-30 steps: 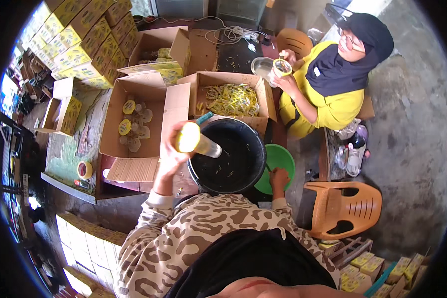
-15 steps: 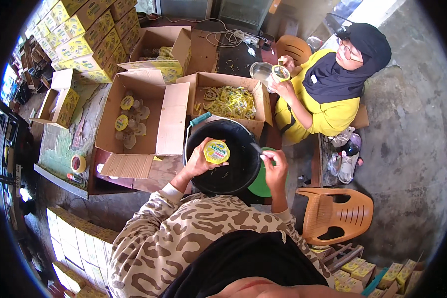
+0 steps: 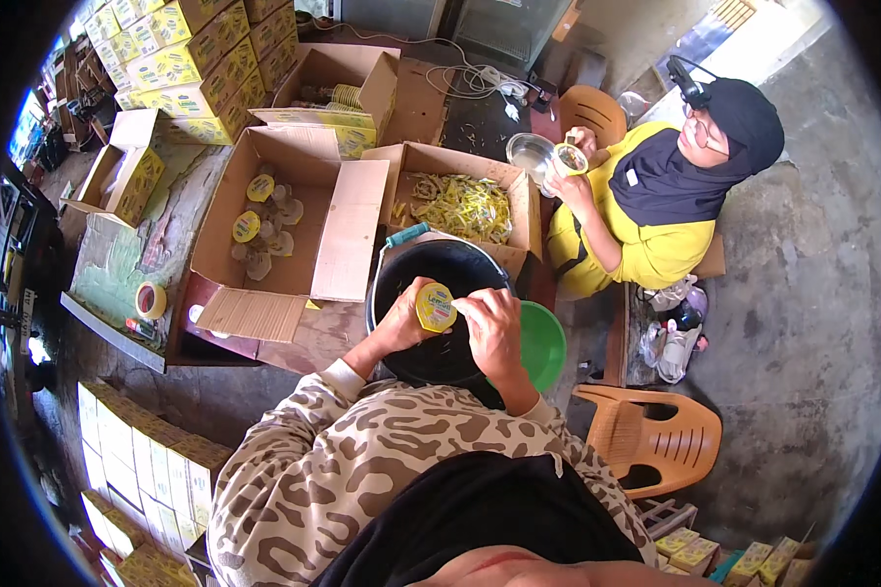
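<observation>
My left hand (image 3: 399, 318) grips a cup with a yellow printed lid (image 3: 436, 306) over the black bucket (image 3: 465, 262). Against the lid's right edge, my right hand (image 3: 495, 338) is closed, fingertips pinched on something small and pale that I cannot make out. A green basin (image 3: 546, 344) sits just right of the bucket, partly hidden by that hand. Left of the bucket, an open carton (image 3: 299, 240) holds several clear cups, some with yellow lids. Behind it, another carton (image 3: 519, 225) contains a pile of yellow scraps.
A co-worker (image 3: 656, 225) at the right holds a cup near a metal bowl (image 3: 524, 147). An orange chair (image 3: 675, 440) stands at lower right. Stacked yellow boxes (image 3: 191, 64) fill the back left, more line the lower left (image 3: 142, 445); tape (image 3: 150, 300) lies on the left table.
My right hand has risen from the green basin to the lid of the cup. My left hand has tilted the cup so its lid faces up, over the bucket.
</observation>
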Motion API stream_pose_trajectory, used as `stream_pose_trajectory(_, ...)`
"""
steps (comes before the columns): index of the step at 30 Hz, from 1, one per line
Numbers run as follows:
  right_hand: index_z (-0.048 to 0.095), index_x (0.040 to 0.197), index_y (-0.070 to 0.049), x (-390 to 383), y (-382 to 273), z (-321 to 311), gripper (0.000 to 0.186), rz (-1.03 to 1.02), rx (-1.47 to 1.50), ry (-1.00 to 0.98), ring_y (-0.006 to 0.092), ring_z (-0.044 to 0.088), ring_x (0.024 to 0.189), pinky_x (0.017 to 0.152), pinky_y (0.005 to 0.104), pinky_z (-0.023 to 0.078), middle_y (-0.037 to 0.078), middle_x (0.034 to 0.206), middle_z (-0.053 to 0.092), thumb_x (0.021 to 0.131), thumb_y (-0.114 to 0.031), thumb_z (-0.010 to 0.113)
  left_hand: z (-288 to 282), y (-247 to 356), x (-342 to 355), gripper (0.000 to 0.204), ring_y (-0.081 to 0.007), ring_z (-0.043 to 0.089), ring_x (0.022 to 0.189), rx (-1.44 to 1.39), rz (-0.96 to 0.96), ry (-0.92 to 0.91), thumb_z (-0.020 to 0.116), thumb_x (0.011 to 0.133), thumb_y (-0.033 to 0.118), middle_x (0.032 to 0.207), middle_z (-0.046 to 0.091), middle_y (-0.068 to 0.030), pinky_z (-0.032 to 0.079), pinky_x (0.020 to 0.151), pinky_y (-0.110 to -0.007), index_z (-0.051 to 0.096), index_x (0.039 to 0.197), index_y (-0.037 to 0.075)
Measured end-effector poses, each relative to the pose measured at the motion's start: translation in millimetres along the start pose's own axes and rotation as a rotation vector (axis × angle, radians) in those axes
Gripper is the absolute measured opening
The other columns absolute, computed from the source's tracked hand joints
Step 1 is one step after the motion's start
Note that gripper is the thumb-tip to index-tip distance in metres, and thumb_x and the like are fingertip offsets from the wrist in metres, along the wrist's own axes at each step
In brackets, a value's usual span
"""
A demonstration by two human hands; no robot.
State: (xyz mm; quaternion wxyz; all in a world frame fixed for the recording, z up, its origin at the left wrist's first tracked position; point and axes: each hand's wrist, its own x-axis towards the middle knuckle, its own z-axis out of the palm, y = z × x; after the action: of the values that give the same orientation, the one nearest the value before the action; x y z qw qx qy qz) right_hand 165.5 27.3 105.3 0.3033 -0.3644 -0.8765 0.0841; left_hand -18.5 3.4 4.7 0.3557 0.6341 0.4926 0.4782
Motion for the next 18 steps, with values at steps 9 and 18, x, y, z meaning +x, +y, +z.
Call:
stream_pose_trajectory(9, 0.07, 0.1, -0.011, 5, -3, 8, 0.024, -0.1, -0.096, -0.083, 0.024, 0.056, 0.094, 0.083, 0.0401, 0.043, 0.001, 0.098, 0.06, 0.077, -0.006, 0.068, 3, -8, -1, 0.075, -0.0332, 0.063, 0.11, 0.048, -0.002, -0.004, 0.087, 0.066, 0.007, 0.115, 0.061, -0.0165, 0.051, 0.095, -0.04, 0.047, 0.129, 0.003)
stream_pose_trajectory(18, 0.072, 0.095, -0.012, -3, 20, 14, 0.017, -0.033, -0.138, -0.141, 0.0233, 0.055, 0.094, 0.081, 0.0389, 0.043, 0.001, 0.095, 0.059, 0.081, -0.007, 0.065, 4, -9, -2, 0.073, -0.0361, 0.06, 0.111, 0.031, -0.025, 0.01, 0.085, 0.066, 0.005, 0.117, 0.058, -0.0181, 0.048, 0.098, -0.041, 0.047, 0.128, 0.002)
